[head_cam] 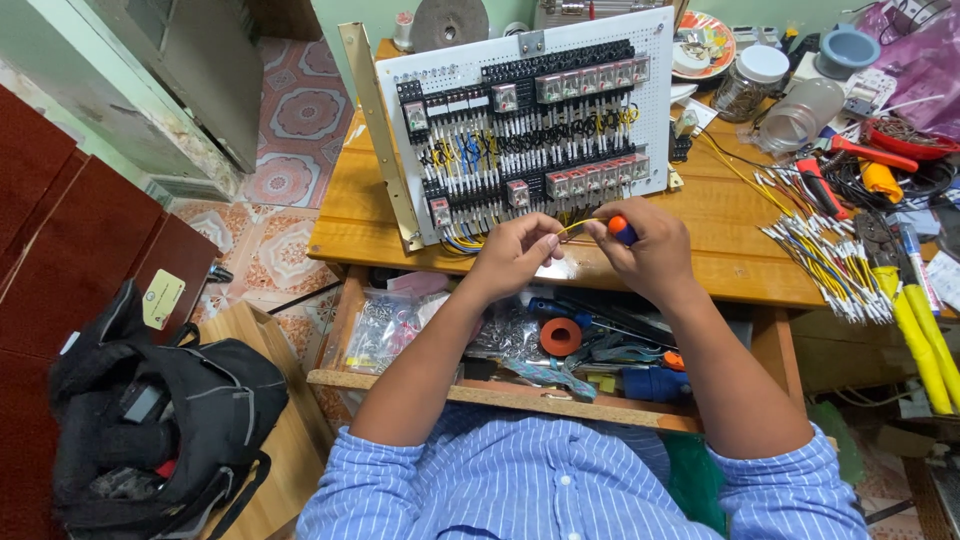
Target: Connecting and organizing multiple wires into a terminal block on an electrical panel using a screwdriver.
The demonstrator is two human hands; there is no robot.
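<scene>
- Nearest the camera are the blue striped shirt sleeves (560,480), with both bare forearms reaching away over an open wooden drawer (500,390) crammed with tape rolls, bags of small parts and tools.
- The left hand (515,250) is closed, thumb and fingertips pinched on one end of a thin yellow wire (583,224).
- The right hand (650,245) is curled shut around a screwdriver (620,229) with an orange and blue handle, just beside the wire's other end.
- Just beyond both hands a white perforated panel (520,130) leans upright on the wooden table (720,230), packed with rows of relays and black, blue and yellow wiring.
- To the right of the right hand lies a bundle of cut yellow wires (825,250); further right are yellow-handled pliers (920,320).
- Well left of the left hand, on the floor, sits a black bag (160,420).
</scene>
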